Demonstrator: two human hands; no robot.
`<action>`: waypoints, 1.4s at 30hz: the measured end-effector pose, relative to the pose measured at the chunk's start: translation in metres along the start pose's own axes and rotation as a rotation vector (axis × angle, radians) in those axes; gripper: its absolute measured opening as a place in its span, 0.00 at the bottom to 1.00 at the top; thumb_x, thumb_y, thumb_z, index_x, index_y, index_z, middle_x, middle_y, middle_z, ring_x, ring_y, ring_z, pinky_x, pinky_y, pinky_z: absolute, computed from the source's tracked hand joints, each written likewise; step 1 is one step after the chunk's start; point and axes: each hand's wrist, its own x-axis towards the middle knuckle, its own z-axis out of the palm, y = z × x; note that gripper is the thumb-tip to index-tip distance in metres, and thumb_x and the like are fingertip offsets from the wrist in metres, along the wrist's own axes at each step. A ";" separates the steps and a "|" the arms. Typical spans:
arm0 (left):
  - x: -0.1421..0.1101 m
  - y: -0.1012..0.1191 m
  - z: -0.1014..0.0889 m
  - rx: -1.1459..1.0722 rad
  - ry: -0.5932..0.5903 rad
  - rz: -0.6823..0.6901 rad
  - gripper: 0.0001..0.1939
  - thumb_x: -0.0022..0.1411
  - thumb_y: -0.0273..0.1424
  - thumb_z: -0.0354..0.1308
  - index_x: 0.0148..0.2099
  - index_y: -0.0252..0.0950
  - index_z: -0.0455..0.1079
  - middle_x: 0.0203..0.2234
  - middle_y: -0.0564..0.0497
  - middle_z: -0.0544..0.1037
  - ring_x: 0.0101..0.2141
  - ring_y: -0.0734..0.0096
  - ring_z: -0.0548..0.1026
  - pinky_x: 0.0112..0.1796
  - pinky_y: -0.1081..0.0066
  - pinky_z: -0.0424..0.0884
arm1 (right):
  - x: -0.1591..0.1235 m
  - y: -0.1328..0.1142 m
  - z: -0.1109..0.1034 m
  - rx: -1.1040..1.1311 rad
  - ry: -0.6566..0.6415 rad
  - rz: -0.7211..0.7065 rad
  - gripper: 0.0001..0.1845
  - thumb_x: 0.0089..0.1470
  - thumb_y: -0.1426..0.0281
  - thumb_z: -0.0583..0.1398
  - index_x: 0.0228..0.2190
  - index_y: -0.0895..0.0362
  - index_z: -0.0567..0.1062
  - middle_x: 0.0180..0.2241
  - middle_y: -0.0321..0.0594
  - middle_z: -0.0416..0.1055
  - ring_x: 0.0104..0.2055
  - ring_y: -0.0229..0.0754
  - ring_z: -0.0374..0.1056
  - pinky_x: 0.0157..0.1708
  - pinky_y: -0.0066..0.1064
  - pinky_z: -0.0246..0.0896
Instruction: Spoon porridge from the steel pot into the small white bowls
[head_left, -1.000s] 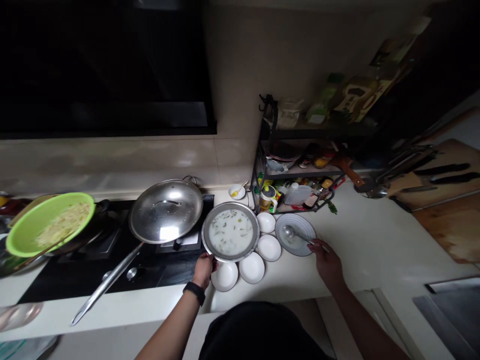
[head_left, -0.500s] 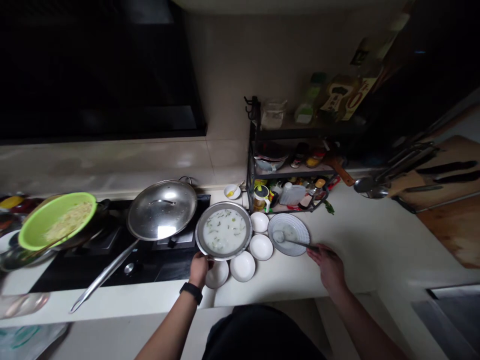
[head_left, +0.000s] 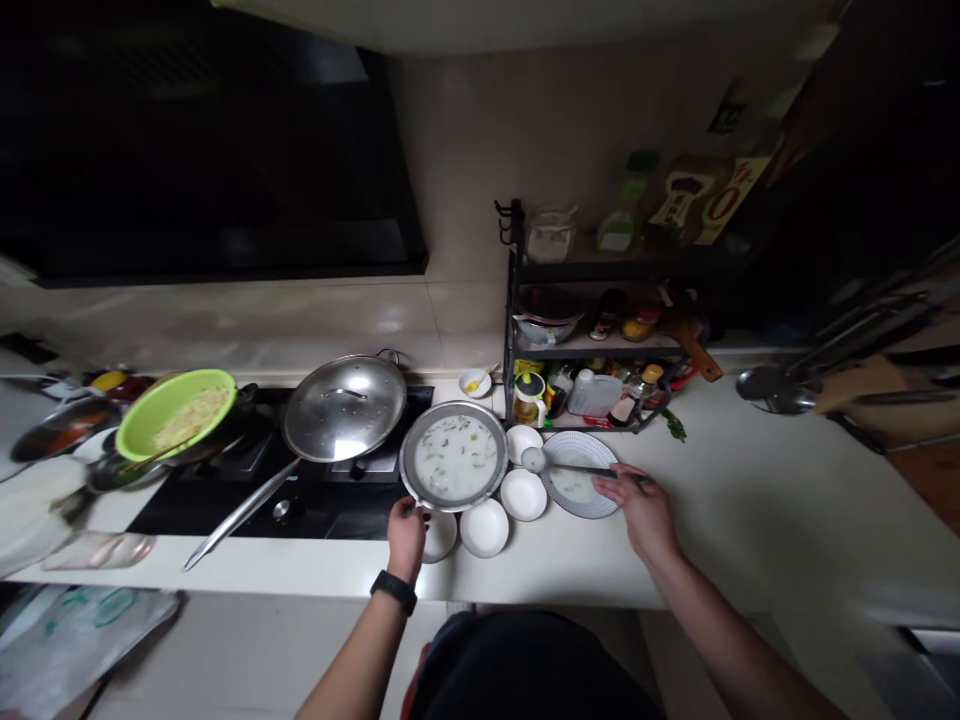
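My left hand [head_left: 407,535] is closed on the near rim of a steel basin [head_left: 407,478] of milky soup with green bits. My right hand [head_left: 637,508] grips the handle of a ladle [head_left: 534,460], whose bowl hangs over the left edge of a striped blue-white bowl [head_left: 555,492]. Some pale soup lies in that bowl. Small white bowls stand between the basin and the striped bowl: one behind [head_left: 524,441], one in the middle [head_left: 523,495], one nearer me [head_left: 484,528]. Another small bowl [head_left: 441,538] sits partly hidden beside my left hand.
Left on the black stove [head_left: 322,515] stands a lidded pan [head_left: 345,405] with its long handle towards me. A green basin [head_left: 135,430] of shredded food is farther left. A spice rack [head_left: 585,350] stands behind the bowls. A small dish [head_left: 475,384] holds something yellow.
The ladle has moved left, out from inside the striped bowl to its left edge, and my right hand moved with it. My left hand stays on the basin. The view has shifted.
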 end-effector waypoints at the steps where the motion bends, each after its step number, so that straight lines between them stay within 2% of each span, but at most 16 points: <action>1: 0.000 0.000 -0.001 -0.007 -0.015 0.014 0.14 0.56 0.26 0.56 0.47 0.33 0.68 0.34 0.47 0.78 0.27 0.72 0.77 0.28 0.72 0.71 | -0.001 0.000 0.010 0.002 -0.017 0.003 0.28 0.40 0.51 0.74 0.35 0.59 0.76 0.26 0.43 0.80 0.29 0.51 0.81 0.36 0.41 0.80; 4: 0.002 0.000 -0.006 -0.033 -0.079 0.036 0.14 0.55 0.29 0.57 0.45 0.34 0.68 0.33 0.47 0.78 0.26 0.72 0.76 0.28 0.72 0.70 | -0.006 0.004 0.043 -0.009 -0.070 0.008 0.27 0.42 0.50 0.73 0.34 0.58 0.76 0.25 0.43 0.80 0.30 0.52 0.81 0.37 0.42 0.79; 8: 0.007 0.003 -0.015 -0.038 -0.185 0.055 0.13 0.54 0.35 0.59 0.41 0.34 0.68 0.29 0.50 0.76 0.23 0.72 0.74 0.26 0.72 0.68 | -0.016 0.022 0.086 -0.066 -0.144 -0.004 0.26 0.47 0.48 0.70 0.35 0.57 0.76 0.27 0.45 0.81 0.33 0.53 0.81 0.39 0.42 0.78; 11: 0.011 0.007 -0.023 -0.036 -0.279 0.103 0.16 0.53 0.40 0.61 0.39 0.35 0.69 0.27 0.51 0.76 0.22 0.72 0.72 0.25 0.72 0.67 | -0.032 0.038 0.109 -0.198 -0.217 -0.090 0.26 0.54 0.46 0.64 0.38 0.57 0.76 0.29 0.46 0.81 0.35 0.53 0.81 0.40 0.45 0.78; 13: 0.013 0.011 -0.029 -0.027 -0.341 0.140 0.17 0.54 0.43 0.60 0.38 0.35 0.70 0.27 0.51 0.76 0.23 0.71 0.73 0.26 0.72 0.67 | -0.047 0.047 0.118 -0.376 -0.311 -0.265 0.23 0.61 0.49 0.59 0.40 0.56 0.78 0.34 0.48 0.82 0.39 0.53 0.81 0.43 0.46 0.77; 15: 0.014 0.015 -0.033 0.007 -0.395 0.176 0.16 0.56 0.44 0.59 0.39 0.35 0.71 0.28 0.50 0.77 0.25 0.69 0.74 0.27 0.72 0.68 | -0.064 0.053 0.121 -0.597 -0.454 -0.531 0.18 0.66 0.57 0.55 0.43 0.55 0.80 0.43 0.50 0.81 0.47 0.52 0.79 0.50 0.47 0.75; 18: 0.016 0.022 -0.033 0.067 -0.444 0.250 0.18 0.58 0.44 0.58 0.41 0.35 0.74 0.31 0.47 0.79 0.30 0.65 0.76 0.31 0.69 0.69 | -0.087 0.057 0.121 -0.877 -0.674 -0.868 0.17 0.66 0.68 0.53 0.48 0.51 0.80 0.51 0.49 0.78 0.53 0.50 0.75 0.53 0.43 0.73; 20: 0.017 0.026 -0.029 0.094 -0.456 0.292 0.19 0.60 0.45 0.57 0.42 0.35 0.75 0.32 0.46 0.80 0.32 0.64 0.76 0.32 0.68 0.70 | -0.094 0.057 0.118 -0.980 -0.741 -0.967 0.19 0.65 0.72 0.53 0.51 0.50 0.79 0.52 0.47 0.77 0.51 0.48 0.76 0.51 0.40 0.75; 22: 0.017 0.029 -0.022 0.102 -0.465 0.319 0.19 0.61 0.46 0.56 0.41 0.36 0.75 0.32 0.46 0.80 0.32 0.63 0.76 0.33 0.68 0.70 | -0.094 0.053 0.110 -1.012 -0.702 -0.999 0.20 0.65 0.73 0.53 0.52 0.50 0.78 0.51 0.47 0.78 0.51 0.48 0.76 0.51 0.39 0.75; 25: 0.016 0.031 -0.011 0.103 -0.478 0.339 0.19 0.62 0.48 0.54 0.38 0.36 0.73 0.28 0.48 0.78 0.29 0.65 0.75 0.32 0.69 0.69 | -0.081 0.039 0.088 -0.962 -0.498 -0.964 0.18 0.67 0.71 0.52 0.50 0.53 0.78 0.49 0.48 0.78 0.52 0.49 0.75 0.53 0.42 0.73; 29: 0.010 0.029 0.001 0.103 -0.449 0.330 0.20 0.63 0.50 0.52 0.35 0.37 0.71 0.22 0.52 0.74 0.24 0.67 0.72 0.30 0.70 0.68 | -0.054 0.022 0.043 -0.886 -0.220 -0.804 0.16 0.68 0.64 0.52 0.43 0.54 0.79 0.44 0.48 0.79 0.48 0.49 0.76 0.50 0.43 0.73; 31: 0.008 0.026 0.003 0.118 -0.429 0.325 0.21 0.63 0.51 0.52 0.34 0.38 0.70 0.20 0.53 0.72 0.23 0.67 0.71 0.29 0.70 0.67 | -0.042 0.021 0.021 -0.879 -0.140 -0.725 0.18 0.67 0.60 0.53 0.40 0.55 0.79 0.41 0.49 0.80 0.45 0.50 0.76 0.47 0.42 0.73; 34: 0.007 0.021 0.003 0.146 -0.393 0.313 0.22 0.61 0.52 0.52 0.32 0.38 0.70 0.19 0.54 0.71 0.23 0.67 0.71 0.29 0.69 0.66 | -0.031 0.029 -0.004 -0.867 -0.089 -0.639 0.21 0.65 0.54 0.53 0.39 0.55 0.79 0.39 0.50 0.80 0.43 0.51 0.77 0.46 0.43 0.73; 38: 0.007 0.015 -0.005 0.154 -0.353 0.282 0.24 0.60 0.54 0.52 0.32 0.38 0.69 0.19 0.53 0.72 0.23 0.66 0.72 0.28 0.69 0.67 | -0.028 0.044 -0.017 -0.801 -0.075 -0.493 0.23 0.60 0.50 0.56 0.38 0.55 0.79 0.39 0.50 0.81 0.44 0.54 0.77 0.49 0.46 0.71; 42: 0.004 0.015 -0.011 0.143 -0.352 0.276 0.25 0.59 0.55 0.52 0.31 0.38 0.69 0.20 0.52 0.72 0.23 0.68 0.71 0.27 0.70 0.66 | -0.026 0.051 -0.021 -0.482 0.097 -0.237 0.23 0.54 0.49 0.62 0.38 0.57 0.78 0.32 0.48 0.82 0.39 0.53 0.79 0.46 0.47 0.73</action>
